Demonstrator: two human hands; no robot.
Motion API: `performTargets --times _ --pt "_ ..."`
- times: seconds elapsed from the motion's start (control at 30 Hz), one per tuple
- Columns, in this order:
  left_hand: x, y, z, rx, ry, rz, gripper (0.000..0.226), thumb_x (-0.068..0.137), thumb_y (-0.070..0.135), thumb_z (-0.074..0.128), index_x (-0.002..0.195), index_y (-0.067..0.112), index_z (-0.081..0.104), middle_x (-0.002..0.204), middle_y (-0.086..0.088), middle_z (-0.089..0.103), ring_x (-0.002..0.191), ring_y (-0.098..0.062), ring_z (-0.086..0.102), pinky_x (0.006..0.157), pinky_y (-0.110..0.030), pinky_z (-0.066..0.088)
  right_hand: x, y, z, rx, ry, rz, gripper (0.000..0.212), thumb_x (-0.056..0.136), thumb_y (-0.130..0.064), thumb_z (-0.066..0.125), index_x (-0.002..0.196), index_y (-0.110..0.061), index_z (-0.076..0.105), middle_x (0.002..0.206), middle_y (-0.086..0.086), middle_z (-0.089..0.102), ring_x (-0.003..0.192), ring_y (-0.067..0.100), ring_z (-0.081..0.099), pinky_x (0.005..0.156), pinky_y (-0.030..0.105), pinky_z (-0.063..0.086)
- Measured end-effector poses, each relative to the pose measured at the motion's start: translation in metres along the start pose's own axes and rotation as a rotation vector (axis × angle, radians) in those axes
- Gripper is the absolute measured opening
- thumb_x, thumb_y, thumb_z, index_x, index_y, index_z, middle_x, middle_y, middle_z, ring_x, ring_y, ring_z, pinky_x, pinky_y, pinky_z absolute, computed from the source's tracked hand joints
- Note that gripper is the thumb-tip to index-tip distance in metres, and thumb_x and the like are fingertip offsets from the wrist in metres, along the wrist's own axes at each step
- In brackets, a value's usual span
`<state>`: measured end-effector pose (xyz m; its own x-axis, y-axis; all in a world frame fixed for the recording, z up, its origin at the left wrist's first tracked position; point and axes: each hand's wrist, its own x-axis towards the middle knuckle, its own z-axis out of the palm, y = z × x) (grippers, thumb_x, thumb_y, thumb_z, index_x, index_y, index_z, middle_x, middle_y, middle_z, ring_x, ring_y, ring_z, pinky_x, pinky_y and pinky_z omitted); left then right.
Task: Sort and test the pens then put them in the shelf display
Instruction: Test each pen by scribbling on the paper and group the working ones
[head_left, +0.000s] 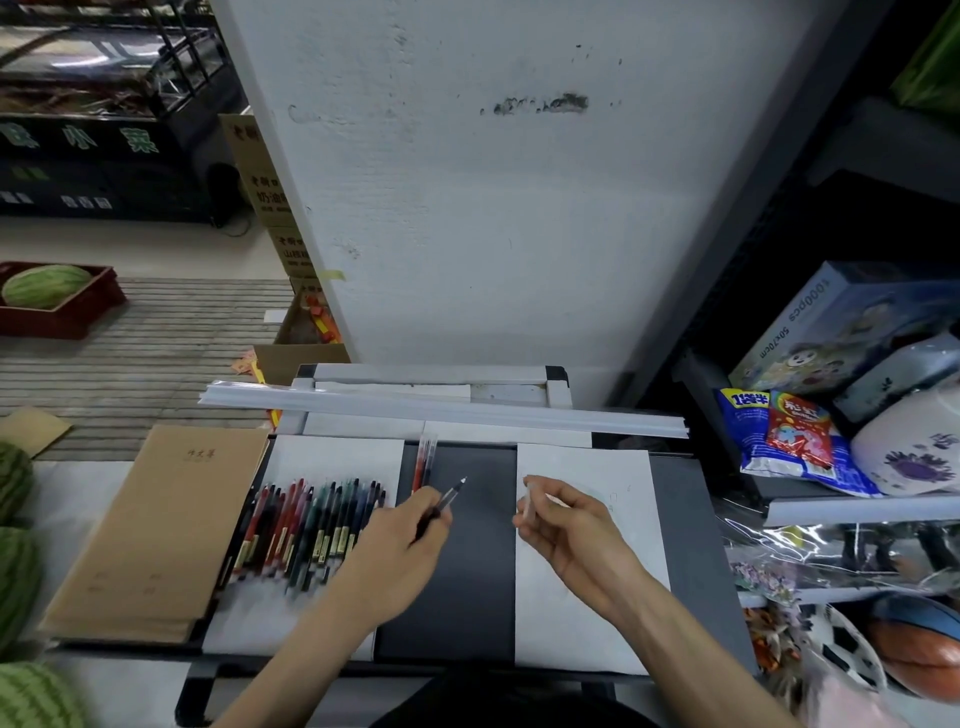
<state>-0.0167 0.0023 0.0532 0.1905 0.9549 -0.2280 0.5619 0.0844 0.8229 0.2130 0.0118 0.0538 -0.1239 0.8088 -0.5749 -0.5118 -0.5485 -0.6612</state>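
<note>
Left hand (402, 540) grips a pen (451, 497) (tip pointing away, rightward); right hand (566, 525) pinches a clear cap (530, 501).

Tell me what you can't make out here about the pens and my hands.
Head view, pen: barrel hidden in the left hand, ink colour unclear.
Head view, clear piece pinched by the right hand: blurred, possibly a cap.
Head view, pen pile: labels blurred and too small.
Head view, white sheet: marks too faint.
</note>
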Motion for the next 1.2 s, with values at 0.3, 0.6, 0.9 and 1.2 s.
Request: performTargets --times 0.3,0.6,0.9,1.2 --pt "-0.018 0.033 0.008 -0.051 -0.043 0.149 0.021 0.109 0.029 0.049 0.097 0.026 0.066 0.056 0.003 0.041 0.051 -0.014 0.035 0.054 -0.032 0.03 -0.021 -0.012 0.029 0.077 -0.097 -0.109 0.013 0.105 -0.007 0.054 0.116 -0.001 0.058 0.117 0.026 0.072 0.112 0.041 0.071 0.092 0.038 0.062" --pt "-0.014 0.034 0.01 -0.115 -0.047 0.108 0.024 0.108 0.025 0.051 0.088 0.021 0.065 0.065 -0.003 0.048 0.059 -0.01 0.04 0.059 -0.032 0.035 -0.025 -0.002 0.033 -0.132 -0.102 -0.273 0.015 0.101 0.001 0.059 0.113 0.009 0.057 0.103 0.03 0.074 0.107 0.039 0.072 0.089 0.034 0.059" --pt "-0.007 0.046 0.004 -0.64 -0.262 -0.191 0.03 0.111 0.017 0.047 0.1 0.002 0.07 0.063 -0.001 0.032 0.049 -0.011 0.019 0.041 -0.018 0.017 -0.02 -0.003 0.039 -0.126 -0.066 -0.33 0.013 0.098 0.002 0.061 0.108 0.009 0.057 0.098 0.032 0.073 0.101 0.044 0.073 0.09 0.043 0.059" --pt "-0.001 0.039 0.009 0.005 -0.208 0.003 0.033 0.107 0.037 0.052 0.088 0.012 0.062 0.075 -0.002 0.062 0.06 -0.018 0.054 0.062 -0.034 0.05 -0.007 -0.007 0.036 -0.205 0.047 -0.311 0.017 0.097 -0.002 0.066 0.112 0.007 0.063 0.095 0.026 0.076 0.093 0.038 0.076 0.087 0.041 0.062"
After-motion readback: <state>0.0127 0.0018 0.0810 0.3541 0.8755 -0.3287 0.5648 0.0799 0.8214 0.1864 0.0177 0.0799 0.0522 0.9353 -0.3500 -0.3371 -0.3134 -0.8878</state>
